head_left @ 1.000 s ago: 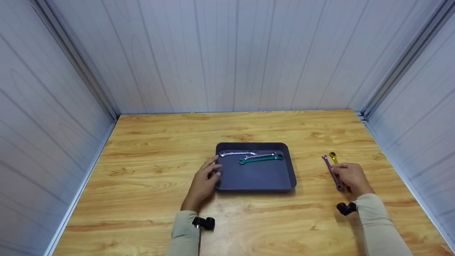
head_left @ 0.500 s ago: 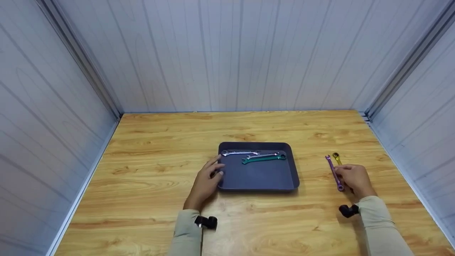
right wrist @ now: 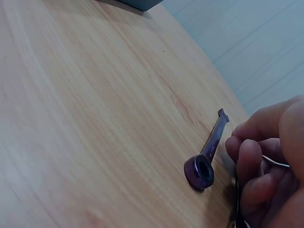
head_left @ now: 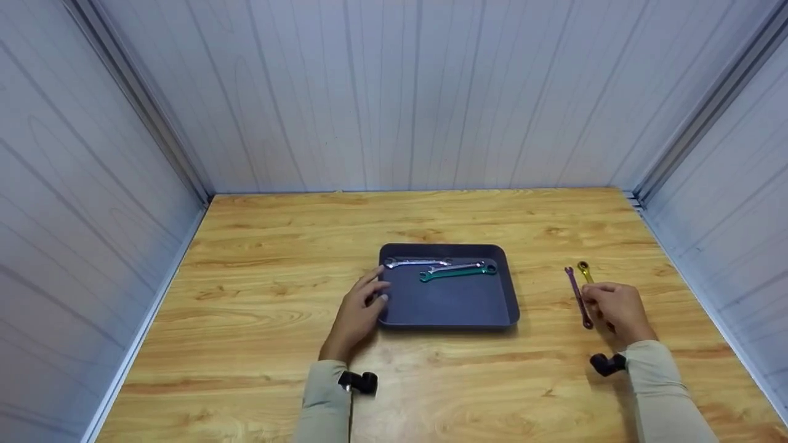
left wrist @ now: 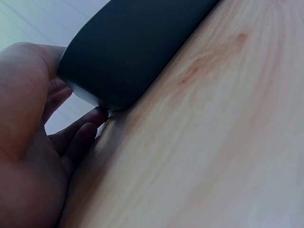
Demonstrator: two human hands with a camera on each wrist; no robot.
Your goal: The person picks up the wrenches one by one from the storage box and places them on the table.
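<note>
A dark grey tray point(head_left: 452, 304) lies on the table with a green wrench point(head_left: 458, 272) and two silver wrenches in it, one silver wrench point(head_left: 418, 263) along the far wall. At its left side my left hand point(head_left: 357, 314) holds the rim; in the left wrist view the fingertips point(left wrist: 97, 114) are at the wall's lower edge. To the right, my right hand point(head_left: 619, 311) pinches a yellow wrench point(head_left: 583, 269), its shaft largely hidden under the curled fingers point(right wrist: 249, 156). Just left of those fingers a purple wrench point(head_left: 578, 299) lies on the table.
The wood-grain table point(head_left: 283, 258) is enclosed by pale panel walls point(head_left: 381, 92) at the back and both sides. Bare table separates the tray from the purple wrench. Each wrist wears a small black camera point(head_left: 360, 383).
The purple wrench's ring end has shifted slightly left and the wrench looks rolled and darker. My right fingertips have drawn slightly right, off it. My left hand keeps its place at the tray.
</note>
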